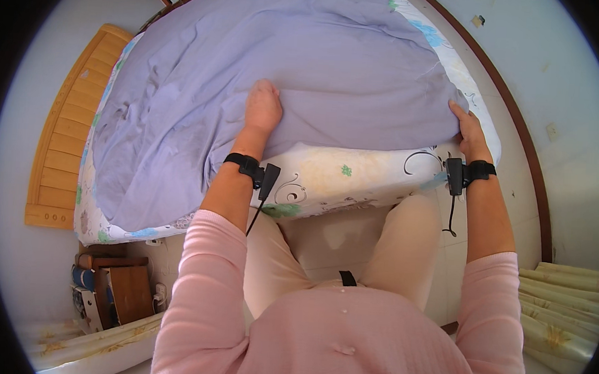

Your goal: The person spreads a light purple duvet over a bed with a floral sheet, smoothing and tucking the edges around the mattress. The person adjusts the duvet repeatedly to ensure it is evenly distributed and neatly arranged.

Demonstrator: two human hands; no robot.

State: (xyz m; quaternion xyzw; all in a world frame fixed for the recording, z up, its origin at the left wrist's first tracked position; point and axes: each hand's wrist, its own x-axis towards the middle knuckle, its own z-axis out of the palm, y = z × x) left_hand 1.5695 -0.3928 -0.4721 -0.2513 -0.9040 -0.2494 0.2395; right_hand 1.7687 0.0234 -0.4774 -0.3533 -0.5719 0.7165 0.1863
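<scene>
A wrinkled lavender cloth sheet (353, 72) lies over a mattress in a white floral cover (321, 170). My right hand (468, 126) grips the sheet's near right corner, with the thumb on top and the other fingers largely hidden. Resting on the sheet near its middle, my left hand (263, 105) has its fingers curled under. Whether any fabric is caught in it is hidden. Between my hands the sheet is fairly flat, and a long crease runs across it. Deeper folds bunch to the left of my left forearm. Black straps with small devices circle both wrists.
A yellow wooden headboard (71, 137) stands along the left wall. At lower left is a brown wooden cabinet (128, 292) near a white power strip (160, 292). Yellow patterned curtains (559, 311) hang at lower right. Pale floor tiles (516, 174) separate the bed from the right wall.
</scene>
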